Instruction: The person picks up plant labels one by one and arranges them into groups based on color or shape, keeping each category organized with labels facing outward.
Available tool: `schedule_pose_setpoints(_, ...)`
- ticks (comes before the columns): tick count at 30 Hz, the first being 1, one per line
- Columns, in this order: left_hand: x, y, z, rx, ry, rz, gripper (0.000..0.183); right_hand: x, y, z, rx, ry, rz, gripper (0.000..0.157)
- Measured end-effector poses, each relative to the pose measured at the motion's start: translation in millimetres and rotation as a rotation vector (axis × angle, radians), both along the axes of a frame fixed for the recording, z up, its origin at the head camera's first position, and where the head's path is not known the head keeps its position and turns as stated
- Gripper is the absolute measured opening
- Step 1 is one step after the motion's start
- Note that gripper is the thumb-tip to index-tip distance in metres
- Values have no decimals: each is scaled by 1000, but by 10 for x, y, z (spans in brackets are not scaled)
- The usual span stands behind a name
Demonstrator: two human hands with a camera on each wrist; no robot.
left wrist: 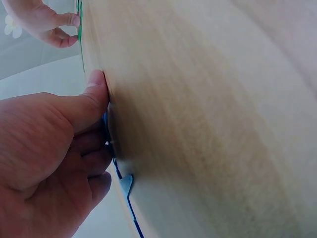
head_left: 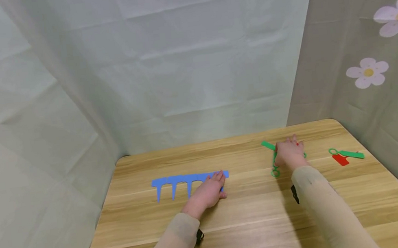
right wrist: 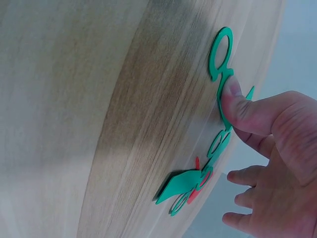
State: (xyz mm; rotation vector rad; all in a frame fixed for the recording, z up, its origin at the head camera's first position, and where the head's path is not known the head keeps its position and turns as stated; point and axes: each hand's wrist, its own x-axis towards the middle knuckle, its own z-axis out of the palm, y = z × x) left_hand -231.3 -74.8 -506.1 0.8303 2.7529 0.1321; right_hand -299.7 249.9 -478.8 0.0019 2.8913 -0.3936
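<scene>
Several flat blue T-shaped labels (head_left: 159, 182) lie side by side in a row on the wooden table, stems toward the person. My left hand (head_left: 208, 190) lies over the right end of this row, its extended fingers touching the blue pieces and partly covering them. In the left wrist view its thumb (left wrist: 97, 88) rests on the wood beside a blue edge. Farther right, my right hand (head_left: 289, 154) pinches a green ring-ended tag (right wrist: 219, 101) between thumb and index finger. Its other fingers are spread. More green tags (right wrist: 181, 185) and a red piece (right wrist: 193, 195) lie close by.
At the table's right side, another green ring tag (head_left: 351, 154) overlaps a red piece (head_left: 340, 160). Hanging cloth (head_left: 193, 71) encloses the table at the back and both sides, with printed flowers on the right one.
</scene>
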Motion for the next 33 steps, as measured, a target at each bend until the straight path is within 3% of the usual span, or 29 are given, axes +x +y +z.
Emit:
schedule_pose_setpoints(11,-4,-6,-35,13,-15,6,71,-25,-27,-23,11,-32,-13,37)
schedule_pose_setpoints(19,-18,-6,-8,23,-28,16,71,-44,-21,-7,28,-25,-20,57)
schedule_pose_setpoints(26,-8,0,2,29,-36,15,71,-42,-11,-7,36,2,1,41)
schedule_pose_setpoints(33,-18,-1,4,24,-47,22,72,-39,-10,17,40,21,32,34)
